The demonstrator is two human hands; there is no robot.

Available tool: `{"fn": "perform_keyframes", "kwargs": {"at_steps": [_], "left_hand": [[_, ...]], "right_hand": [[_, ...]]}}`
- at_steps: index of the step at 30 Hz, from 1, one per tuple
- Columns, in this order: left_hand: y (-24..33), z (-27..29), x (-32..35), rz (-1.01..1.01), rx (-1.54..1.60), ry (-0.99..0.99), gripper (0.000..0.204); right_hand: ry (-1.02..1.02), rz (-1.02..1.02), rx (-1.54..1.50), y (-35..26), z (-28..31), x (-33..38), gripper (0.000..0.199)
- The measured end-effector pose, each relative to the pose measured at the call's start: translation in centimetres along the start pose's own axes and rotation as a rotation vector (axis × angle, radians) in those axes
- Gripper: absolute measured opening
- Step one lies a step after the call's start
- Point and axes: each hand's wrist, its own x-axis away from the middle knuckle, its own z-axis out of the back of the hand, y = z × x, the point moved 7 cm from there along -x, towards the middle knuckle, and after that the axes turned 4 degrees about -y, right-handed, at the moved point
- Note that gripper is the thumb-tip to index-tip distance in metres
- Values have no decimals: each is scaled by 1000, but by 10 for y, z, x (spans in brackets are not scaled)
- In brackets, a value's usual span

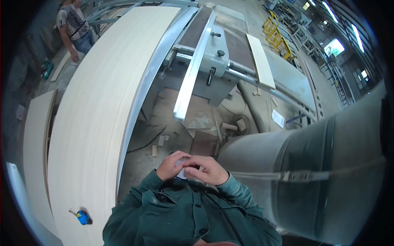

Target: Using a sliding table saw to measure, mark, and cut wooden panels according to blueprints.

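Note:
In front of my green jacket (180, 217), my two hands meet at the fingers. My left hand (171, 167) is closed, its fingers curled toward the other hand. My right hand (208, 170) is closed too, fingertips bent down beside the left ones. A small pale patch shows between and below them, but what they hold, if anything, I cannot make out. To my left lies a long light wood-grain panel (98, 90) on a metal-edged table. A blue tape measure (83, 217) rests on its near end, well apart from my hands.
Ahead stands a grey saw machine (205, 78) with a long metal fence (195, 67) jutting toward me. A narrow wooden strip (261, 61) lies on its right side. A big grey cylinder (303, 176) stands close on my right. Wood offcuts (154, 150) litter the floor. Another person (76, 26) is far left.

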Motion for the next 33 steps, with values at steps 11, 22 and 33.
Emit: {"fn": "perform_keyframes", "kwargs": {"at_steps": [11, 22, 33], "left_hand": [[-31, 136, -362, 107, 360, -103, 32], [-196, 114, -625, 391, 806, 315, 46], [-338, 152, -789, 507, 69, 657, 29]], "right_hand": [[514, -211, 211, 178, 379, -226, 16], [691, 58, 588, 459, 811, -571, 20], [486, -222, 1077, 581, 914, -822, 54]]}}
